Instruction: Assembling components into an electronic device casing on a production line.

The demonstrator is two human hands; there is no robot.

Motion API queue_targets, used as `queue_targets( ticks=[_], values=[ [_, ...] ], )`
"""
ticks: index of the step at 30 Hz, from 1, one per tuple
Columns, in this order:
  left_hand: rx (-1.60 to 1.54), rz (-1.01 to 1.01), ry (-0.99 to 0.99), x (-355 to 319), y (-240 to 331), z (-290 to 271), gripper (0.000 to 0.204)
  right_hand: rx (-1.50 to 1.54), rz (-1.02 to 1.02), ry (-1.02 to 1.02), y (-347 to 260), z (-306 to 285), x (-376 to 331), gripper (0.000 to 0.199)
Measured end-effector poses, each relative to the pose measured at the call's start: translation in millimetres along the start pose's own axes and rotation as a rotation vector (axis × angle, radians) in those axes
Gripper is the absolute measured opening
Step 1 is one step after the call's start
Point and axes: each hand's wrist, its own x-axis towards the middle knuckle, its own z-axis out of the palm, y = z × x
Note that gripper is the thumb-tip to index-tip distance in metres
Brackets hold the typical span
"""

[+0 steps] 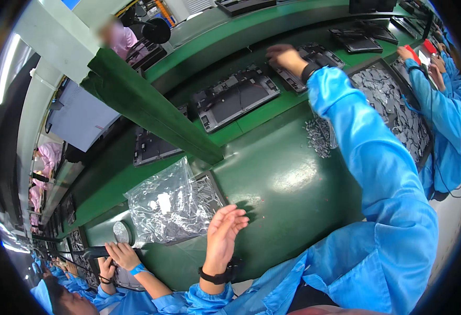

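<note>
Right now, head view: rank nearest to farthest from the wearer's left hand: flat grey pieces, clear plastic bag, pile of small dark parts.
1. Clear plastic bag: just left of the left hand.
2. Pile of small dark parts: forward and right.
3. Flat grey pieces: farther right, beyond the pile.

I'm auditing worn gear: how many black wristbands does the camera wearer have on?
2 visible: one black wristband below the left hand, another black wristband between the right hand and its blue sleeve. Sleeves might hide more.
</note>
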Motion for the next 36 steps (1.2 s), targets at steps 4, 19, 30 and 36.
queue_targets(
  ticks=[4, 19, 30, 36],
  values=[
    [-0.005, -0.057, -0.002, -7.6, -9.3, 0.7, 0.023, -1.057, 0.026, 0.336, -1.5, -122.6, 19.1, 0.043],
    [-0.040, -0.240, -0.290, 67.4, -33.2, 82.6, 0.026, -0.306, 0.497, 0.150, -23.4, -212.8, -33.3, 0.023],
    [-0.219, 0.119, -0.188, 133.9, -21.5, 176.1, 0.101, 0.359, 0.069, 0.296, -108.0, -89.8, -283.7, 0.040],
    [-0.187, 0.238, 0.086, 89.6, -28.9, 145.4, 0.068, 0.520, 0.058, 0.330, -72.2, 2.9, -430.4, 0.075]
  ],
)
